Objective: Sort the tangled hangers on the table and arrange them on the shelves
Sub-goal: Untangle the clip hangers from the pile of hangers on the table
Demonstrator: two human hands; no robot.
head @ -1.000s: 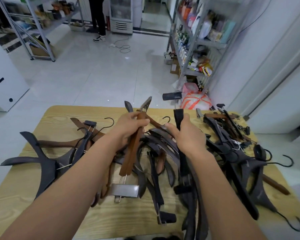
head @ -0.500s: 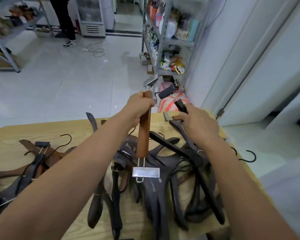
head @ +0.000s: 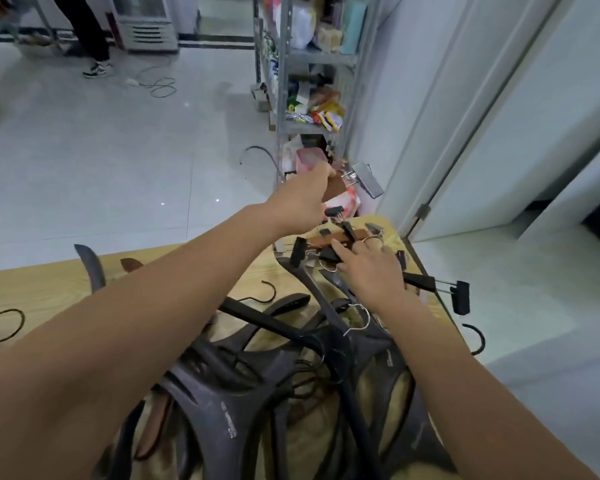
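Gripping a brown hanger [head: 336, 189], the left hand [head: 302, 206] hangs past the table [head: 32, 289] (right hand [head: 369, 271] presses flat on tangled hangers [head: 257, 393])

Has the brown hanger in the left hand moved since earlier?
Yes. The brown hanger went from over the table, past its far edge, toward the shelf.

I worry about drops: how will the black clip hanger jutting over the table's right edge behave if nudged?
The black clip hanger looks rigid, so it would probably pivot whole. Its clip end overhangs the table, so a push may tip it off.
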